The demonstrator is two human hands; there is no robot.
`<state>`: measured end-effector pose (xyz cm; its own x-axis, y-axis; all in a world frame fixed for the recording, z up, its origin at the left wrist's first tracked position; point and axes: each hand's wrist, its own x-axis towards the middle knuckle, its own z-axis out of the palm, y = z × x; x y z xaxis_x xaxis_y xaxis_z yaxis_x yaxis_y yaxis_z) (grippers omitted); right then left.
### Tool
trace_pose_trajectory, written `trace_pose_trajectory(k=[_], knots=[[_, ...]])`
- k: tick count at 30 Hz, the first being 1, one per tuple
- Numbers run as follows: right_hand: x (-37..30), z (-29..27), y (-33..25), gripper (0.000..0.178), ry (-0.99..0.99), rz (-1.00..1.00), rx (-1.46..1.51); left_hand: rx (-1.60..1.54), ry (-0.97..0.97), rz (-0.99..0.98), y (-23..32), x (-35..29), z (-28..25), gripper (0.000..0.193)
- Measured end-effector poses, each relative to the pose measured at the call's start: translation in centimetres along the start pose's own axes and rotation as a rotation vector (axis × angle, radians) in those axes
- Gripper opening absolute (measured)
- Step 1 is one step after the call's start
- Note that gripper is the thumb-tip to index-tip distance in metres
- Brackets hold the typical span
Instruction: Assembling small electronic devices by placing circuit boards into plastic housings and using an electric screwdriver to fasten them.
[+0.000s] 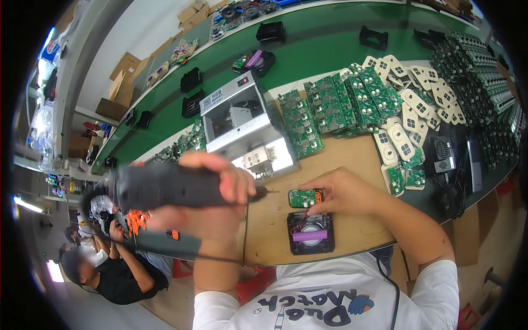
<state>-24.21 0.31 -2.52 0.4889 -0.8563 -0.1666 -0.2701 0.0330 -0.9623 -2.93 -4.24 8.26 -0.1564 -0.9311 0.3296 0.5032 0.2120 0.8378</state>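
My left hand point(220, 217), partly smeared by motion, is wrapped round a black electric screwdriver point(165, 186) held above the bench, its thin bit pointing right. Between the fingertips of my right hand point(346, 192) is a small green circuit board point(303, 198) with an orange piece beside it. Just below that board lies an open black housing point(297, 246), with a round speaker and a purple battery cell point(309, 236) in it. Thin red wires run up from the housing toward the board.
A metal screw-feeder box point(231, 137) stands ahead. Green circuit-board panels point(330, 104) and white cover plates point(404, 143) are heaped at right. Black housings point(271, 32) sit on the green belt. Orange parts point(137, 221) lie at left, near another person point(118, 278). A cable hangs by my left arm.
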Motion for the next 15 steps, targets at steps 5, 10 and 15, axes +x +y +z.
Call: trace_pose_trajectory(k=[5, 10, 15], knots=[[0.1, 0.4, -0.1, 0.051, 0.03, -0.083, 0.204, 0.001, -0.147, 0.033, -1.2, -2.7, 1.2, 0.097], [0.1, 0.2, 0.0, 0.05, -0.019, -0.102, 0.196, 0.108, -0.081, -0.045, -2.7, -3.3, 1.4, 0.095], [0.1, 0.1, 0.1, 0.049, -0.017, -0.071, 0.156, 0.095, -0.068, -0.046, -3.0, -3.5, 1.0, 0.096]])
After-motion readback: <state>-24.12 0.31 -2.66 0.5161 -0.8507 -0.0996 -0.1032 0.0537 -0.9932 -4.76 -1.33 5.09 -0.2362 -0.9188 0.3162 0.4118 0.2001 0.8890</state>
